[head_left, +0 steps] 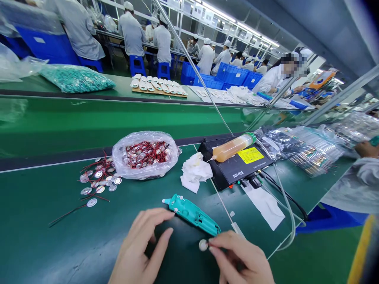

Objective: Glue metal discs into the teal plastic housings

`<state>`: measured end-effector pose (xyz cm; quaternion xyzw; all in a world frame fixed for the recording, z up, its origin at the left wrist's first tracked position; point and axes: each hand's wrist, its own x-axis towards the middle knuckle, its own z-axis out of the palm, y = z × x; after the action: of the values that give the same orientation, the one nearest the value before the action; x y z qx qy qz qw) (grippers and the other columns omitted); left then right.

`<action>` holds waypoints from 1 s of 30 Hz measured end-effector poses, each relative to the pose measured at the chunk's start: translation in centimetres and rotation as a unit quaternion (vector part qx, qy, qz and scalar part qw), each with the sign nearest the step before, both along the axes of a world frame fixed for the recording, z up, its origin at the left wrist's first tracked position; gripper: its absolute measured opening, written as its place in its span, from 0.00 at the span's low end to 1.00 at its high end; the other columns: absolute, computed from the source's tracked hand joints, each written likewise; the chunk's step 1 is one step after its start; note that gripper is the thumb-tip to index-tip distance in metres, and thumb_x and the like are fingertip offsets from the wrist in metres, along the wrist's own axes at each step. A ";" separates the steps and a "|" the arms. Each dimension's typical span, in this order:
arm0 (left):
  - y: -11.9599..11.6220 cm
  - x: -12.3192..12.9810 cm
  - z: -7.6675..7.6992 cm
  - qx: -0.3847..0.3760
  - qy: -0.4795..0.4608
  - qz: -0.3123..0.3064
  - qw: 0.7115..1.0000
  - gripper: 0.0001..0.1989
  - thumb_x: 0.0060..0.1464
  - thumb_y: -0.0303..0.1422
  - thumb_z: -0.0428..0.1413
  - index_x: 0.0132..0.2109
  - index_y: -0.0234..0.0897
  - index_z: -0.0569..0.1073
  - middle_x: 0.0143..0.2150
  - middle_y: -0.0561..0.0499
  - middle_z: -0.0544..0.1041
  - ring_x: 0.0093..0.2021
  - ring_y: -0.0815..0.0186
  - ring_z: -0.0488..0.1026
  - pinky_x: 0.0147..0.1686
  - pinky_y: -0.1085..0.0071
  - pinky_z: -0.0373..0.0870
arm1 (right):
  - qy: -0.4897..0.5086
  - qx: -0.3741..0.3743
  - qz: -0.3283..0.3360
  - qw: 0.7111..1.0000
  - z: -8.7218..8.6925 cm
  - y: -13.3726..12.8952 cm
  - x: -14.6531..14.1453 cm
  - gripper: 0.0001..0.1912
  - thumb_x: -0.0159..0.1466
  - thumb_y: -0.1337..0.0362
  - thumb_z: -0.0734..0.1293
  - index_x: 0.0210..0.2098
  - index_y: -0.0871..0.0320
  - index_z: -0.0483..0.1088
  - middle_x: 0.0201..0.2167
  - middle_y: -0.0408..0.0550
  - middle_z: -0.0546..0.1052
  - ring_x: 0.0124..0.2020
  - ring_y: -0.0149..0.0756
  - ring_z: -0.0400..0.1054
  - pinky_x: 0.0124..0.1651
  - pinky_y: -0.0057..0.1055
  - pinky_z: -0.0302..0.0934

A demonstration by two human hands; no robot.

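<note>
At lower right of the frame, the right hand [241,256] pinches a small round disc [203,245] by its edge. The left hand [145,246], lower centre, has thumb and fingers spread, fingertips by the teal casing [192,214], which lies just above both hands on the green table [59,244].

Factory assembly hall, tilted view. Foreground: dark-green worktop [35,244]; beyond it, bright-green recessed band [89,118], then raised green ledge [120,85]. Background: rows of workers [132,29] in pale smocks, many in white caps, along benches; blue plastic stools [137,65], blue crates [232,73]. Above: linear ceiling lights [220,12], grey overhead panel [314,27], slanting metal poles [197,69]. Lower right: green floor [314,256], yellow edge strip [361,252], blurred.
</note>
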<state>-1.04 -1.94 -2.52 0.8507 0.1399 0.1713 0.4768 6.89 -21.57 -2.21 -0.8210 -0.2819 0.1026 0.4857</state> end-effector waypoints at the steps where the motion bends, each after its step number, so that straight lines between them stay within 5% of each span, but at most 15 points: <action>1: 0.4 0.3 -0.1 0.072 -0.018 0.014 0.997 0.11 0.57 0.33 0.52 0.46 0.47 0.72 0.47 0.49 0.74 0.45 0.61 0.72 0.41 0.68 0.72 | -0.017 0.002 -0.011 1.000 0.3 0.1 0.4 0.11 0.65 0.60 0.61 0.33 0.56 0.73 0.30 0.48 0.75 0.14 0.25 0.63 0.17 0.24 0.56; 4: 1.2 0.9 -0.6 0.200 -0.026 -0.006 0.979 0.14 0.58 0.31 0.51 0.51 0.47 0.71 0.59 0.47 0.67 0.57 0.55 0.64 0.51 0.58 0.68 | -0.090 -0.020 -0.006 0.996 1.0 0.8 1.8 0.09 0.65 0.63 0.61 0.35 0.55 0.73 0.31 0.48 0.74 0.21 0.30 0.67 0.22 0.26 0.60; 7: 1.3 1.2 -1.2 0.239 -0.018 -0.062 0.969 0.12 0.59 0.31 0.49 0.46 0.45 0.74 0.59 0.46 0.67 0.59 0.53 0.63 0.50 0.56 0.69 | -0.145 -0.068 0.018 0.987 1.1 1.8 3.0 0.10 0.66 0.63 0.59 0.35 0.55 0.72 0.31 0.48 0.73 0.25 0.33 0.68 0.23 0.27 0.60; 15: 1.1 1.1 -1.3 0.209 0.008 -0.089 0.974 0.08 0.59 0.32 0.51 0.42 0.46 0.75 0.53 0.49 0.73 0.54 0.56 0.68 0.47 0.60 0.70 | -0.176 -0.161 0.058 0.969 0.1 3.4 2.7 0.16 0.68 0.61 0.54 0.35 0.55 0.72 0.32 0.48 0.71 0.25 0.34 0.68 0.24 0.29 0.60; 30: 1.0 0.8 -1.4 0.186 0.012 -0.093 0.978 0.08 0.59 0.30 0.51 0.43 0.47 0.73 0.53 0.51 0.71 0.52 0.59 0.67 0.48 0.60 0.68 | -0.178 -0.146 0.052 0.972 -0.6 3.9 2.4 0.14 0.67 0.64 0.55 0.34 0.56 0.72 0.31 0.48 0.67 0.25 0.34 0.67 0.26 0.28 0.63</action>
<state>-0.20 -0.97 -3.93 0.9359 0.0312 0.1387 0.3224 9.28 -17.68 -2.85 -0.8726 -0.3876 0.0200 0.2966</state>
